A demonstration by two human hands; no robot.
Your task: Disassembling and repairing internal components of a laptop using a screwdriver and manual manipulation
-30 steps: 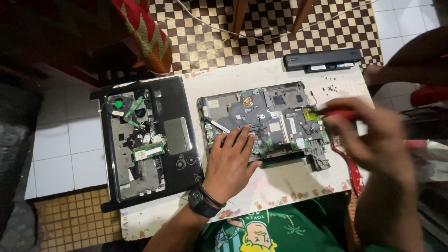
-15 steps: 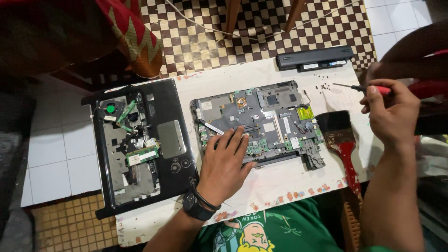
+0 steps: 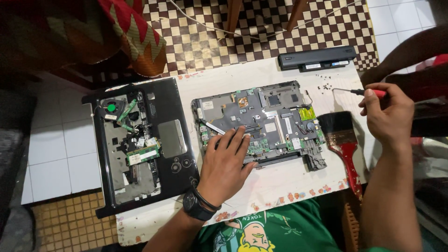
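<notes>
A bare laptop base with its circuit board exposed (image 3: 266, 119) lies on a small white table (image 3: 280, 182). My left hand (image 3: 226, 163) rests flat on its front left part, fingers spread over the board. My right hand (image 3: 389, 114) is off to the right of the board and grips a red-handled screwdriver (image 3: 361, 92), whose thin shaft points left over the table. A paint brush (image 3: 343, 140) with black bristles and a red handle lies just left of that hand. Several tiny dark screws (image 3: 326, 87) are scattered near the screwdriver tip.
A black laptop top cover (image 3: 140, 144), turned inside up with a fan and small green boards, lies at the table's left. A long black battery (image 3: 317, 58) sits at the far edge. Wooden chair legs (image 3: 233, 16) and a white cable cross the checkered floor beyond. Another person's arm (image 3: 406, 51) shows at upper right.
My right hand with the screwdriver has moved right, off the board to beside the brush. My left hand has stayed on the board.
</notes>
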